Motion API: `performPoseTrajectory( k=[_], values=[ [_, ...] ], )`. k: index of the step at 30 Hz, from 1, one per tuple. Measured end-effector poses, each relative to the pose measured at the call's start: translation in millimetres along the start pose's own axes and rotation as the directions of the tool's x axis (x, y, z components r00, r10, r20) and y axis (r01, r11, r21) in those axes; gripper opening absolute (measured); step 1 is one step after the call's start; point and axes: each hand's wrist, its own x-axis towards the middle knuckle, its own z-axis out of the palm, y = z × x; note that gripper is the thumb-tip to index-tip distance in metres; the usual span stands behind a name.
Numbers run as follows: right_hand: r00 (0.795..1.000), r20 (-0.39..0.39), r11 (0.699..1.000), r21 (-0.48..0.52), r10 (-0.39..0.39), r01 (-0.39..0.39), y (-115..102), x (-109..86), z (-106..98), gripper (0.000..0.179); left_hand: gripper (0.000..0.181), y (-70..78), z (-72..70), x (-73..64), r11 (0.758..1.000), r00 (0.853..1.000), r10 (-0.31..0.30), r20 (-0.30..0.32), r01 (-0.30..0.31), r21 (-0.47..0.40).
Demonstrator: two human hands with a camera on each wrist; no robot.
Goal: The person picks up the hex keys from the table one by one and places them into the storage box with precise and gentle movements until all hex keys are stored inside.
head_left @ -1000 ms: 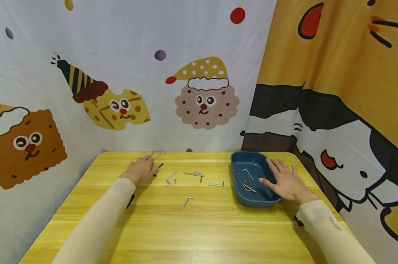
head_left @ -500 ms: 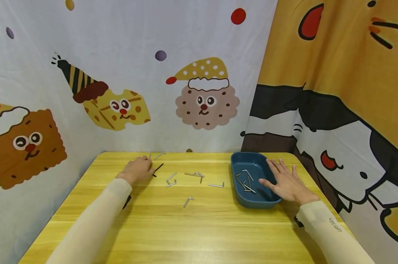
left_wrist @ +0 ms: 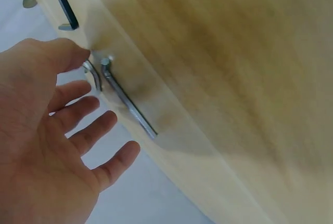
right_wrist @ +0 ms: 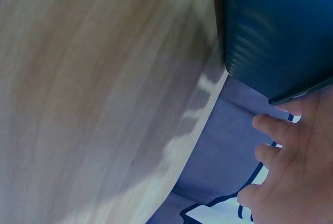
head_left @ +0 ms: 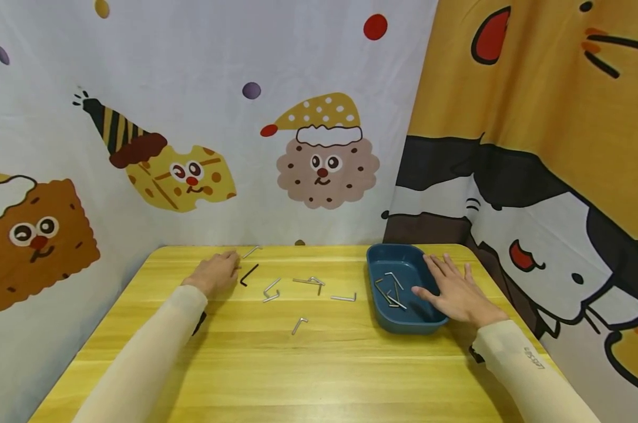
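My left hand [head_left: 217,273] hovers low over the back left of the table, fingers loosely spread. Beneath its fingers in the left wrist view lies a silver hex key [left_wrist: 127,99]; a second silver hex key [left_wrist: 92,73] shows partly behind the thumb. Just right of the hand is a black hex key [head_left: 249,274], with a silver hex key [head_left: 252,251] farther back. My right hand [head_left: 459,294] rests at the right rim of a blue bin [head_left: 411,326], fingers nearly straight, thumb over the inside. Several hex keys [head_left: 395,299] lie inside the bin.
Mid-table lie a pair of silver hex keys [head_left: 271,291], a crossed pair [head_left: 308,282], a single one [head_left: 344,298] and another nearer the front [head_left: 299,326]. Behind the wooden table [head_left: 298,376] hangs a printed curtain [head_left: 298,59].
My left hand has drawn slightly left, uncovering the whole black hex key. The right hand stays at the bin's rim. The head view has shifted slightly.
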Motion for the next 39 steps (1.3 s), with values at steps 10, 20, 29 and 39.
performPoseTrajectory(
  k=[10, 20, 29, 39],
  values=[
    [1.0, 0.015, 1.0, 0.008, 0.011, -0.011, 0.1, -0.5, -0.6, 0.111, 0.03, -5.0, 6.0, 2.7, 1.0, 1.0, -0.004, -0.007, 0.004, 0.001],
    [1.0, 0.007, 1.0, 0.007, 0.008, -0.008, -1.5, -0.9, -0.9, 0.109, 0.024, -5.6, 4.2, 1.6, 1.0, 1.0, -0.01, -0.008, 0.01, 0.013],
    [1.0, 0.008, 1.0, 0.001, 0.006, -0.006, -0.2, -0.8, -0.3, 0.11, 0.033, -10.0, 5.7, 2.5, 0.999, 1.0, -0.008, 0.009, 0.008, 0.048],
    [1.0, -0.001, 1.0, -0.009, 0.006, -0.006, 0.3, -0.6, 1.9, 0.109, 0.02, -13.3, 8.4, 7.1, 0.997, 0.995, 0.021, -0.097, -0.013, 0.073]
  ],
)
